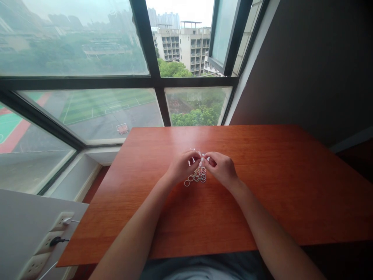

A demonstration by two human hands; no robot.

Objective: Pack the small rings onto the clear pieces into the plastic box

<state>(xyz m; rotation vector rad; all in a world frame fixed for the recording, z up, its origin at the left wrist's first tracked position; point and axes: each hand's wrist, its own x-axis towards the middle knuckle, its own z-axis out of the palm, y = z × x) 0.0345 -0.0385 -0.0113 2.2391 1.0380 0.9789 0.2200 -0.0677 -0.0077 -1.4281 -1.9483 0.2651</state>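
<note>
While left hand (182,167) and right hand (223,168) meet, fingers clamped on a small whitish item (202,158), pale rings (197,176) on the bench (279,182).

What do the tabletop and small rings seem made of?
The tabletop looks like wood or veneer, reddish-brown and satin: fine grain lines and a soft sheen. The small rings may be plastic or rubber, given their pale, round outlines; too small to tell, finish included.

many small, pale rings (199,175) lie in a partly overlapping cluster on the reddish-brown table (291,186).
</note>
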